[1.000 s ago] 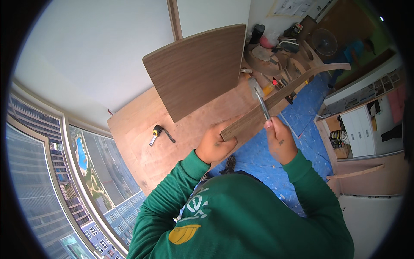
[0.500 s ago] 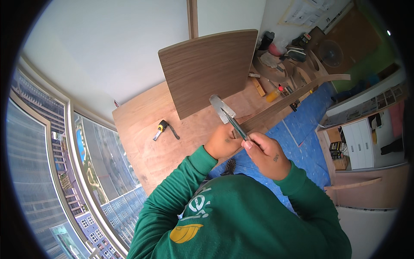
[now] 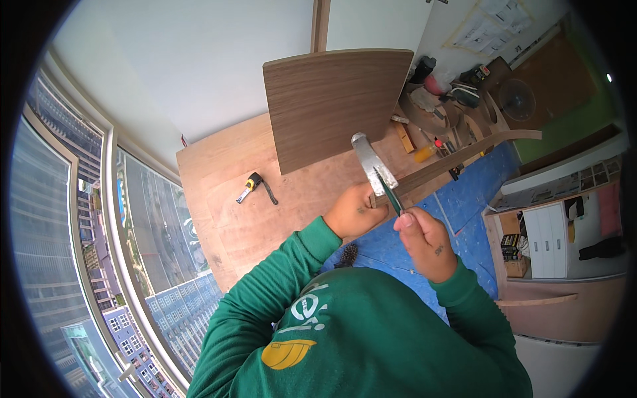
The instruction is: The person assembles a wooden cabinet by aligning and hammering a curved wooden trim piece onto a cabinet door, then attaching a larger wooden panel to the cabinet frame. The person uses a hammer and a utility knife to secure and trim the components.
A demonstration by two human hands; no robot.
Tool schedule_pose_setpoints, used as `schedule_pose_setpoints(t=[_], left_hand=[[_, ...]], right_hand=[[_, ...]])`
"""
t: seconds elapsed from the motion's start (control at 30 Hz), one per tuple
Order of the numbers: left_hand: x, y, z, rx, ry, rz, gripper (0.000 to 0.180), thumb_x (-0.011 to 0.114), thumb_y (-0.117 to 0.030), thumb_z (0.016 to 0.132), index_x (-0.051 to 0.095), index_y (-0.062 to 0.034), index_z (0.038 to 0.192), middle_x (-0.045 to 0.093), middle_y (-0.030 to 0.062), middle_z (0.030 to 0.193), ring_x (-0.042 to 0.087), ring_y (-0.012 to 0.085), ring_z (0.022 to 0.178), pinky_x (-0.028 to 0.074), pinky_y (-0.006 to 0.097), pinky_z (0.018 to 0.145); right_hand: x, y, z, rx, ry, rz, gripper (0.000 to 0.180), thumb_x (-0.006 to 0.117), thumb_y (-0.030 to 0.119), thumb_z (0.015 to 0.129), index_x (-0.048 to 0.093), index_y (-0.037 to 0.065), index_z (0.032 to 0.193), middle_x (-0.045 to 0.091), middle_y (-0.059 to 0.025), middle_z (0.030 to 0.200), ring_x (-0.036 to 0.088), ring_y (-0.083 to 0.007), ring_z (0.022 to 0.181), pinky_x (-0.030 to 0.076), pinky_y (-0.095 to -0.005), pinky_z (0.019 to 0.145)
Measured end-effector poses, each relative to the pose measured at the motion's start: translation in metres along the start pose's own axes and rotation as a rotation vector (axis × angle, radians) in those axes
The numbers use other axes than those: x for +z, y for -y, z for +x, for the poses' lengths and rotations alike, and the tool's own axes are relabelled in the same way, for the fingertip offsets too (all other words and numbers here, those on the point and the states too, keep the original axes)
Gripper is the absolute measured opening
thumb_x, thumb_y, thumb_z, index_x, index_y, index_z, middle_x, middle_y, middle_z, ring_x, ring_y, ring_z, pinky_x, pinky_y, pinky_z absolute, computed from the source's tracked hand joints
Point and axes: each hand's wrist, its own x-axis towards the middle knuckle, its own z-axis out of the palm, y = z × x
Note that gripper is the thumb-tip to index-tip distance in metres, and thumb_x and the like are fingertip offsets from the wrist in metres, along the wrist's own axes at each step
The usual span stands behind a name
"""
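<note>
In my right hand [image 3: 428, 244] is a hammer [image 3: 373, 162], gripped by its dark green handle. Its worn silver head points away from me, over the near end of a long wooden strip [image 3: 446, 164]. My left hand [image 3: 358, 211] is closed around that near end, its fingertips partly hidden. The strip slants off to the far right and bends at its far end. Just behind the hammer a brown wood-grain panel [image 3: 338, 106] stands upright on the plywood worktop [image 3: 222, 222].
A tape measure [image 3: 251, 186] lies on the worktop at left. Beyond the strip are an orange-yellow bottle [image 3: 424, 154], a wooden block [image 3: 404, 138] and several tools. Blue sheeting [image 3: 458, 212] covers the floor. Windows [image 3: 162, 232] line the left; a white drawer cabinet [image 3: 548, 240] stands right.
The whole view has shifted a little. The hammer head has moved right relative to my left hand and sits closer over the strip's end. Both hands keep their hold.
</note>
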Motion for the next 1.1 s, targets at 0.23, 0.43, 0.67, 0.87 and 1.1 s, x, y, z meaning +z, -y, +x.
schedule_pose_setpoints(t=[0.23,0.43,0.67,0.87,1.1], left_hand=[[-0.002,-0.019,-0.006,-0.091,0.026,0.021,0.057,0.065,0.003,0.085,0.058,0.0013,0.142,0.067,0.0062,0.096,0.061,0.0106,0.084,0.052,0.030,0.074],[-0.003,-0.020,-0.003,-0.049,-0.018,-0.007,0.055,0.064,0.002,0.084,0.060,0.0013,0.138,0.072,0.0122,0.105,0.067,0.0145,0.092,0.055,0.031,0.081],[0.001,-0.004,-0.005,0.057,-0.044,0.016,0.052,0.062,0.001,0.083,0.064,-0.0030,0.134,0.072,0.0076,0.087,0.064,0.0118,0.079,0.054,0.032,0.072],[-0.006,-0.002,0.000,-0.098,0.000,0.002,0.056,0.059,0.005,0.083,0.062,-0.0032,0.138,0.072,0.0060,0.092,0.063,0.0088,0.079,0.054,0.030,0.072],[-0.006,-0.007,0.001,0.028,0.009,-0.042,0.058,0.061,0.006,0.082,0.059,0.0010,0.141,0.071,0.0058,0.105,0.062,0.0090,0.088,0.053,0.027,0.082]], right_hand=[[0.013,-0.005,0.004,-0.119,-0.015,-0.209,0.038,0.052,0.033,0.110,0.059,-0.001,0.092,0.053,-0.0142,0.065,0.049,-0.0235,0.059,0.043,-0.0392,0.058],[0.012,-0.009,0.011,-0.005,0.040,-0.083,0.038,0.052,0.033,0.110,0.056,0.002,0.088,0.053,-0.0063,0.065,0.049,-0.0156,0.058,0.041,-0.0351,0.055],[-0.016,-0.006,-0.010,-0.031,0.101,0.114,0.035,0.054,0.034,0.110,0.055,0.005,0.090,0.051,0.0001,0.066,0.048,-0.0067,0.058,0.040,-0.0245,0.052],[-0.033,-0.011,-0.054,-0.071,0.094,-0.032,0.036,0.055,0.032,0.109,0.055,0.003,0.088,0.052,-0.0015,0.065,0.048,-0.0093,0.055,0.041,-0.0281,0.052],[-0.025,-0.033,-0.061,0.060,0.045,-0.113,0.037,0.056,0.031,0.109,0.056,0.001,0.086,0.052,-0.0007,0.065,0.046,-0.0093,0.057,0.040,-0.0299,0.053]])
